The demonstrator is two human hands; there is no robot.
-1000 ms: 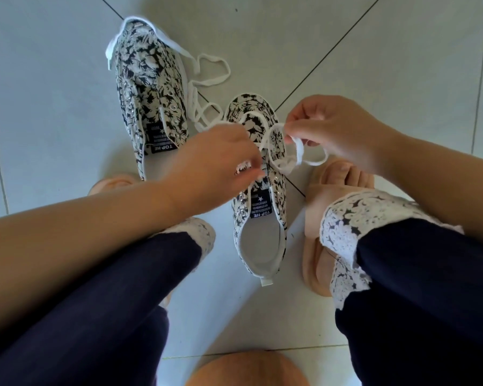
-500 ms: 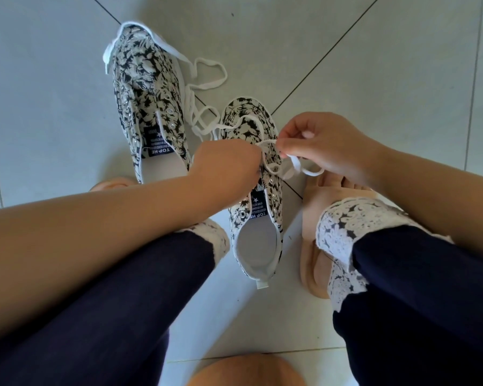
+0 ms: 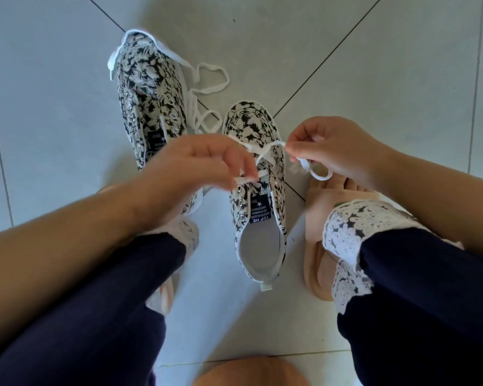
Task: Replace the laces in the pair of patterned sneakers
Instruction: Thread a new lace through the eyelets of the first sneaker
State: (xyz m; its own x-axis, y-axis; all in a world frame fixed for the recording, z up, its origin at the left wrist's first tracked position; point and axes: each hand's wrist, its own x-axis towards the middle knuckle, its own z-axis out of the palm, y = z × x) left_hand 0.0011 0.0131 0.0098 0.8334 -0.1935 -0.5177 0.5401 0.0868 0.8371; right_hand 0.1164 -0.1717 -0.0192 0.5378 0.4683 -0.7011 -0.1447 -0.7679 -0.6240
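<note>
Head view, looking down at a pale tiled floor (image 3: 374, 79) between a seated person's knees.

Two black-and-white flowered sneakers lie on the tiles with their toes pointing away. The near sneaker (image 3: 258, 243) sits at centre, between the person's feet, with its opening towards the viewer. A dark label shows on its tongue, and metal eyelets run along its left edge. The far sneaker (image 3: 148, 87) lies to the left and further off, tipped a little onto its side.

A white lace (image 3: 273, 143) crosses the near sneaker's upper part. The left hand (image 3: 204, 162) hovers over that sneaker's left edge, its fingers curled together and pinching the lace just above the eyelets. The right hand (image 3: 335, 147) is beside the sneaker's right edge, thumb and forefinger clamped on the lace. A loop of lace hangs below this hand.

A loose lace (image 3: 221, 69) trails from the far sneaker's toe and curls on the floor between the two sneakers.

The person wears dark trousers (image 3: 430, 288) with white lacy cuffs. A beige sandal (image 3: 315, 207) is on the right foot, just beside the near sneaker.
</note>
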